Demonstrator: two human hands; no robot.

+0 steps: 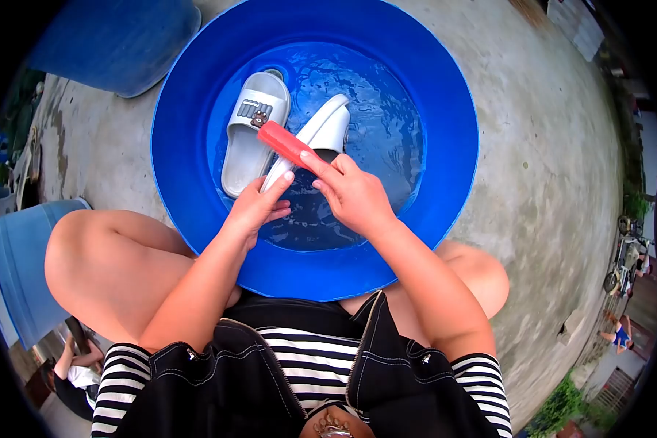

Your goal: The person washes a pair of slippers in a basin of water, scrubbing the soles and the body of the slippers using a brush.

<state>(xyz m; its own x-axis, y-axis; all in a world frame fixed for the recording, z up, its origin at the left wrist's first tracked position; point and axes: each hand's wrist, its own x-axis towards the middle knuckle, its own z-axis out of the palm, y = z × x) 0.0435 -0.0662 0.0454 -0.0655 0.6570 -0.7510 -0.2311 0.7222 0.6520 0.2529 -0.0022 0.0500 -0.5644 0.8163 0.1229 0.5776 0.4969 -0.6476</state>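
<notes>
In the head view, my left hand (255, 209) is closed on the heel end of a white slide slipper (323, 125), which is turned on its side above the water. My right hand (358, 196) grips a long red brush (285, 143) with the index finger laid along it. The brush lies against the slipper, its underside hidden from me. A second white slide slipper (237, 166), with a brown bear and grey letters on its strap, rests sole down in the basin to the left. Both hands are over the round blue basin (445, 117), which holds shallow water.
A large blue container (117, 44) stands at the upper left, and a lighter blue tub (29, 255) is beside my left knee. Concrete ground (540, 168) surrounds the basin. Other people (80, 372) are at the lower left and far right, where a parked motorbike (624, 252) also shows.
</notes>
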